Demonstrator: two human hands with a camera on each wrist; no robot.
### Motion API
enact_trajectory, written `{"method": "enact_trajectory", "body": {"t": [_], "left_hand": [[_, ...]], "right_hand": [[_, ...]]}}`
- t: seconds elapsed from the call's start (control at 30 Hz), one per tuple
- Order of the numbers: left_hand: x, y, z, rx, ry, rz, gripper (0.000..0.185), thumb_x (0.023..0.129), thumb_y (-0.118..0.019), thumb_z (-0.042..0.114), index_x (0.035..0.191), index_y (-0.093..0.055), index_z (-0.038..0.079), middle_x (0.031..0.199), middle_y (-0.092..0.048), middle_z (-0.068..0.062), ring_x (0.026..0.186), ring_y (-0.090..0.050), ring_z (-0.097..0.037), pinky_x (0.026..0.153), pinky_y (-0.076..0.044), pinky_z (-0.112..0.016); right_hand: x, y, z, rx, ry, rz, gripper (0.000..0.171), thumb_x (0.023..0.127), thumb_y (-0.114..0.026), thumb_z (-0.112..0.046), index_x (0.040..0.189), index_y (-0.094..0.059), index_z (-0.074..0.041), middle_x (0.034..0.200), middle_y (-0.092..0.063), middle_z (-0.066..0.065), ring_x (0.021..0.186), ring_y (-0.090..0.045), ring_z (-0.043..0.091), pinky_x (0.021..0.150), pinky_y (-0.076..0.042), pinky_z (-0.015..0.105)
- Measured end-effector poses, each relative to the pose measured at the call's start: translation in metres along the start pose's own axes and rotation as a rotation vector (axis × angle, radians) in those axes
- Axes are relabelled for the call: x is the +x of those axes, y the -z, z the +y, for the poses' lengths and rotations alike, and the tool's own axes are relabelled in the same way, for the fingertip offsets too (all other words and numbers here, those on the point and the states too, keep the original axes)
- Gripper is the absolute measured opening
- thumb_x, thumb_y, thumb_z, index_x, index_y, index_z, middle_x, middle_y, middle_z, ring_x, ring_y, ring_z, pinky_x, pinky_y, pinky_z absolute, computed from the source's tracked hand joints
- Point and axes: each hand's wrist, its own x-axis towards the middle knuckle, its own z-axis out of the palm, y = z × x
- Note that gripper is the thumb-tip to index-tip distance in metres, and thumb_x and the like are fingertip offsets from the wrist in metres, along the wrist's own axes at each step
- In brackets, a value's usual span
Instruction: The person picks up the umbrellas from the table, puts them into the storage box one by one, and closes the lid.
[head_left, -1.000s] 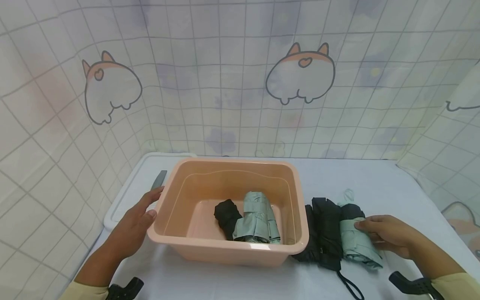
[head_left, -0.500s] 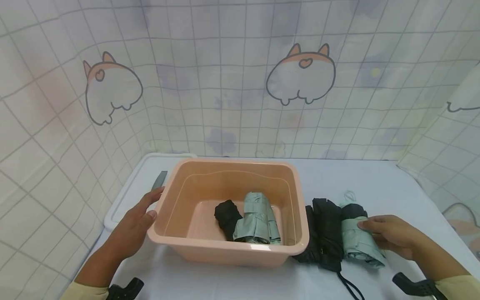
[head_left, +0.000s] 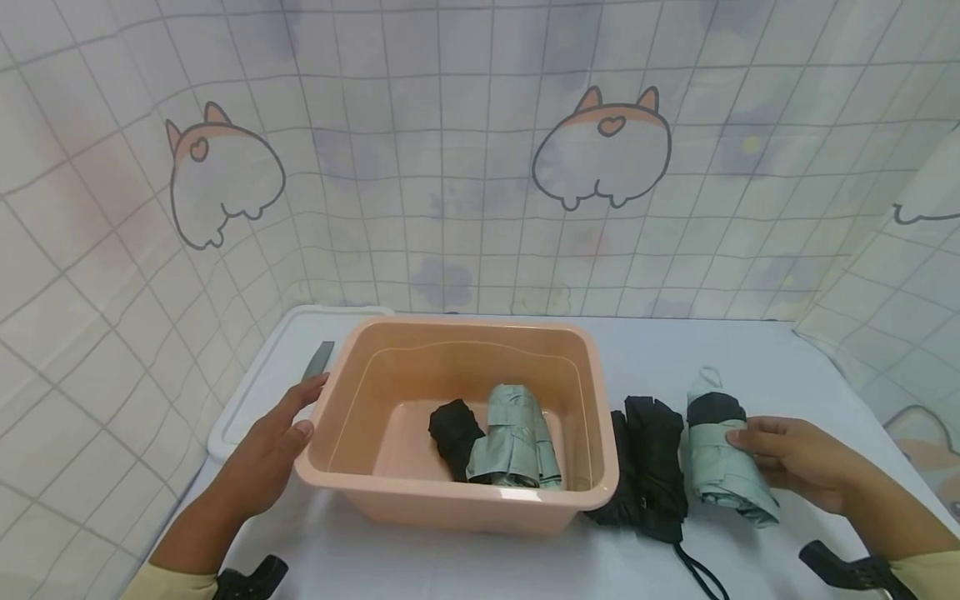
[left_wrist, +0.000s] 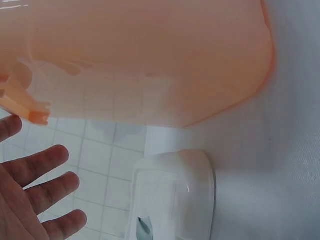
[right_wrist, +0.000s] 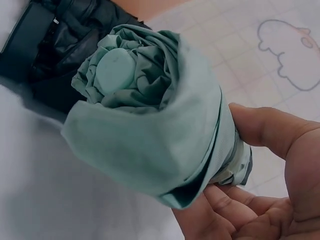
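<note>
My right hand grips a rolled mint-green folding umbrella with thumb and fingers, to the right of the black ones. In the right wrist view the umbrella's round green end cap faces the camera amid gathered cloth. My left hand rests against the left rim of a peach plastic basin; its fingers are spread and fairly straight in the left wrist view. Inside the basin lie rolled mint-green umbrella cloth and a black bundle, partly hidden by the front rim.
Black folding umbrellas, one with a wrist strap, lie beside the basin's right wall on the white table. Behind the basin's left side is a white board with a grey blade-like piece. Patterned curtains surround the table.
My right hand has shifted slightly right and up with the mint-green umbrella, opening a gap from the black umbrellas. The left hand and the basin have stayed in place.
</note>
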Motion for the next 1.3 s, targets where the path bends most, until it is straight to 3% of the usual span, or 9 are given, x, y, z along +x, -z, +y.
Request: {"method": "enact_trajectory", "body": {"t": [0.23, 0.7, 0.93, 1.3], "left_hand": [[0.0, 0.0, 0.002, -0.005, -0.003, -0.001, 0.052, 0.109, -0.034, 0.036, 0.161, -0.03, 0.032, 0.152, -0.049, -0.016, 0.131, -0.051, -0.046, 0.093, -0.04, -0.076], [0.0, 0.0, 0.004, -0.012, 0.0, -0.004, 0.052, 0.109, -0.034, 0.035, 0.161, -0.03, 0.032, 0.152, -0.049, -0.016, 0.13, -0.051, -0.046, 0.094, -0.041, -0.075], [0.0, 0.0, 0.005, -0.007, 0.013, -0.006, 0.053, 0.109, -0.034, 0.036, 0.161, -0.03, 0.032, 0.152, -0.048, -0.017, 0.13, -0.051, -0.046, 0.094, -0.041, -0.075], [-0.001, 0.0, 0.004, -0.019, -0.01, 0.0, 0.052, 0.109, -0.035, 0.033, 0.161, -0.031, 0.031, 0.151, -0.05, -0.016, 0.129, -0.053, -0.045, 0.093, -0.041, -0.074]], "right_hand": [[-0.007, 0.0, -0.011, 0.029, 0.028, -0.029, 0.088, 0.107, -0.054, -0.033, 0.152, -0.001, 0.022, 0.144, -0.044, 0.032, 0.119, -0.059, 0.033, 0.1, -0.049, 0.052], [-0.015, -0.006, -0.034, 0.026, 0.091, -0.02, 0.082, 0.108, -0.053, -0.03, 0.151, -0.004, 0.021, 0.145, -0.04, 0.036, 0.121, -0.059, 0.033, 0.097, -0.052, 0.047], [-0.016, -0.002, -0.042, 0.065, 0.127, -0.02, 0.078, 0.109, -0.051, -0.029, 0.152, -0.008, 0.019, 0.14, -0.049, 0.026, 0.115, -0.062, 0.022, 0.093, -0.055, 0.035], [-0.018, -0.001, -0.054, 0.076, 0.16, -0.017, 0.076, 0.109, -0.051, -0.027, 0.152, -0.008, 0.018, 0.131, -0.053, 0.018, 0.106, -0.064, 0.018, 0.089, -0.055, 0.032]]}}
